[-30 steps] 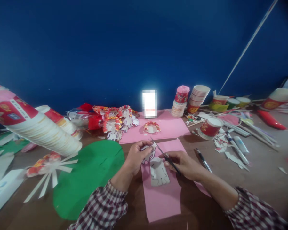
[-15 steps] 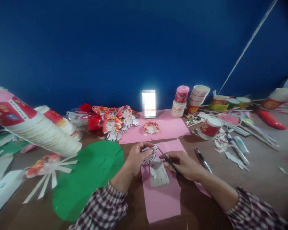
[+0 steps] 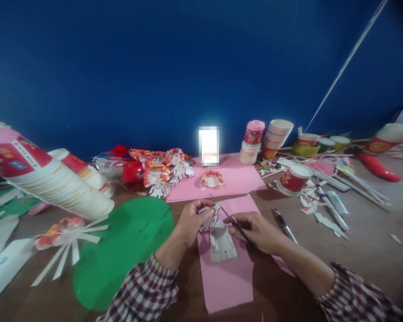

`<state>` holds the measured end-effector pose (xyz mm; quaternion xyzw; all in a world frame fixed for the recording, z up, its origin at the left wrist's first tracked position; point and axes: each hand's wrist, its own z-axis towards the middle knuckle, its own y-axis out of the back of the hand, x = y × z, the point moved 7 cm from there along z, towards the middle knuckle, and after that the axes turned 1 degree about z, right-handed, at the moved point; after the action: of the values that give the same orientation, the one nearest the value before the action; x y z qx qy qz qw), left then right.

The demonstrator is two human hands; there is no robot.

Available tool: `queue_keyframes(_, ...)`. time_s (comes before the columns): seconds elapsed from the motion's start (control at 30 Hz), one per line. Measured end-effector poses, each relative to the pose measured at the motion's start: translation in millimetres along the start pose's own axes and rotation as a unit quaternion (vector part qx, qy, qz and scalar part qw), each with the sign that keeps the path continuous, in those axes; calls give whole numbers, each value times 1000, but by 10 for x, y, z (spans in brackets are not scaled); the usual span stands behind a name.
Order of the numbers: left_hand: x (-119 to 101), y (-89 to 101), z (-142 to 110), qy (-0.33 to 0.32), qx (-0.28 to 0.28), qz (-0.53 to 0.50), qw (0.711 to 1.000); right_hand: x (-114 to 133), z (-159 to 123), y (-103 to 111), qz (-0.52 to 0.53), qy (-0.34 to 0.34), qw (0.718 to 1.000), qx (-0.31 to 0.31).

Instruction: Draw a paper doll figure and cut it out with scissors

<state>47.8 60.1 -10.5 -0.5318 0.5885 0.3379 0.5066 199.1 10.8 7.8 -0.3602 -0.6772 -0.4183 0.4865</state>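
Observation:
Between the thumb and fingers of my left hand (image 3: 190,226) is a white paper cutout (image 3: 215,211) with dark drawn lines. My right hand (image 3: 258,230) is closed on a pair of dark scissors (image 3: 242,233), whose blades point up and left beside the cutout's right edge. Whether the blades touch the paper I cannot tell. Just below both hands, a piece of white paper with a drawn outline (image 3: 224,250) lies on a pink sheet (image 3: 226,286). A small ring with red and yellow trim (image 3: 212,179) rests on pink paper (image 3: 245,174) farther back.
Left of my forearm lies a large green paper shape (image 3: 121,250). Stacked paper cups (image 3: 63,188) lean in from the left, near several decorated paper figures (image 3: 159,179). On the right are a pen (image 3: 285,225), a red-and-white cup (image 3: 294,179) and paper scraps (image 3: 329,223).
The scissors have shifted very slightly, their blades looking closer together. My left hand and the cutout hold nearly the same position.

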Motion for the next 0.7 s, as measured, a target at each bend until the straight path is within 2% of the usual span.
queue_keyframes(0.37,-3,-6,-8,-2,-4,4,1000,36,-18,11,0,1,1000,-14)
queue_keyframes(0.5,-53,4,-7,-17,-10,6,1000,-9,-9,71,39,-17,997,-63)
queue_keyframes(0.6,-57,136,40,-21,-31,-15,999,-47,10,180,81,-16,989,-122)
queue_keyframes(0.7,-138,399,127,-67,-100,10,993,-87,28,287,101,-10,982,-162)
